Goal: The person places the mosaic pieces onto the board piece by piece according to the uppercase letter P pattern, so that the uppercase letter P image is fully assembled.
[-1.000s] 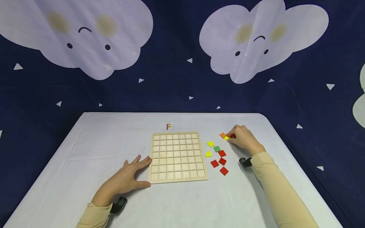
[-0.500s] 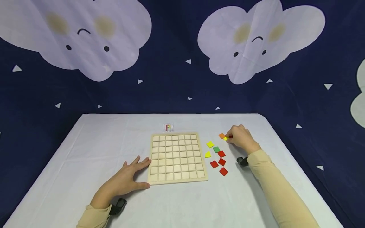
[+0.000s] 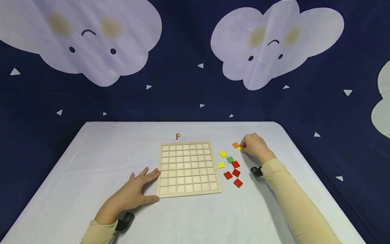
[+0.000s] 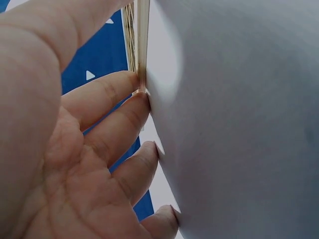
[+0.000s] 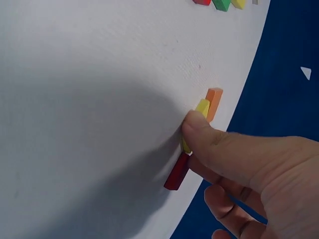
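Note:
My left hand [image 3: 131, 191] is spread beside the wooden grid board [image 3: 189, 194], its fingertips and thumb touching the left edge. In the left wrist view, straight fingers [image 4: 119, 119] reach the rim of the board. My right hand [image 3: 255, 147] is at the back right of the table, pinching a yellow tile [image 5: 202, 106] between thumb and fingers. Part of this tile is hidden behind the thumb. An orange tile [image 5: 214, 103] lies against its far end, and a red tile [image 5: 177, 172] lies right at its near end. In the head view that red tile is hidden behind the hand.
Between board and right hand lie two yellow tiles [image 3: 223, 154], a green tile [image 3: 230, 159] and several red tiles [image 3: 238, 183]. A small printed pattern card [image 3: 178, 136] lies behind the board. Dark blue cloth [image 3: 182, 74] with clouds hangs beyond the white table [image 3: 100, 152].
My right hand has shifted slightly left, and the red tile beside it has gone out of sight behind the hand in the head view. The left hand stays at the board.

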The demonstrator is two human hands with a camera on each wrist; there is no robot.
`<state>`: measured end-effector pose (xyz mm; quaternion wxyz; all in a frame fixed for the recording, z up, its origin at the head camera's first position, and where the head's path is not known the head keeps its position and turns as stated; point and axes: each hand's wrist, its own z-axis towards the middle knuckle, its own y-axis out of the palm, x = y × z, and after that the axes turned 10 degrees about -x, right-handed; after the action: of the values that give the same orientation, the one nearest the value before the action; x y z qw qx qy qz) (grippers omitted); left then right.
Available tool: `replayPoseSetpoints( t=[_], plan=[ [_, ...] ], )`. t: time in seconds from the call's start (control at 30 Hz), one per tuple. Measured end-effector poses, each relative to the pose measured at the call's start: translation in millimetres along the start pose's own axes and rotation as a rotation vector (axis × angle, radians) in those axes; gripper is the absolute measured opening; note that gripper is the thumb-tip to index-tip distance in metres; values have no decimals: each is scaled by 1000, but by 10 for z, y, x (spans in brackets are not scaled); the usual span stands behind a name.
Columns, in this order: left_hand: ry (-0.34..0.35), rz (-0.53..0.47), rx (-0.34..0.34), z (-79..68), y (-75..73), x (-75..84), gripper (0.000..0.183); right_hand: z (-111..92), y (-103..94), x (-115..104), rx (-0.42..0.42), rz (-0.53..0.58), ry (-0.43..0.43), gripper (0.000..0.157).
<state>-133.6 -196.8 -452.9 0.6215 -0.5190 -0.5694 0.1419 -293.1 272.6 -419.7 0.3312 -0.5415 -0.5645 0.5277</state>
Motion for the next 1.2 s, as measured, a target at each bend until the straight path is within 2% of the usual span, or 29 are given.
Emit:
replayPoseSetpoints(
  t=[0.43,0.6,0.9,1.2],
  plan=[
    [11,7,4,22,-22,2,92,-62,11,-24,-16,-9,20,26],
    [2,-3,0,31,-23,-7,92,-93,15,-52,-49,-7,27,34],
    [10,10,24,27,10,-36,91,-79,32,-6,-92,13,-71,32],
    [38,1,47,8,62,-1,88,-78,82,60,-65,-7,-143,23]
  ],
)
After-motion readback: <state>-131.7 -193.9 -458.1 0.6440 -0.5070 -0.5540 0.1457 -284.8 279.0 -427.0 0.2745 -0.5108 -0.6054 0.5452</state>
